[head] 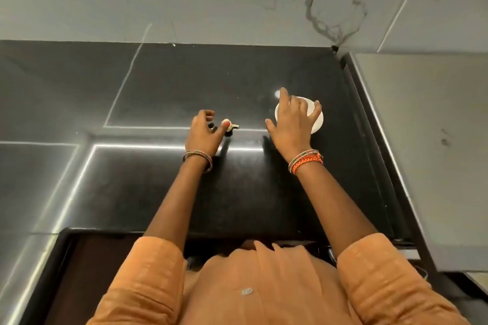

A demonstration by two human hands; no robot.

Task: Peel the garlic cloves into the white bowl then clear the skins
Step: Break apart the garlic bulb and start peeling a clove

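Right hand (291, 121) over white bowl (317, 124); garlic (228, 124) beside left hand (203, 130).

One white bowl (314, 120) on the black worktop (250, 192). One garlic bulb (227, 123), unpeeled, alone. Two hands: left hand (203, 130), right hand (293, 121). Bangles on both wrists, too bunched to count. Two orange sleeves.

No legible text, labels, brand marks, numbers or signs anywhere in view; nothing readable on any surface or object.
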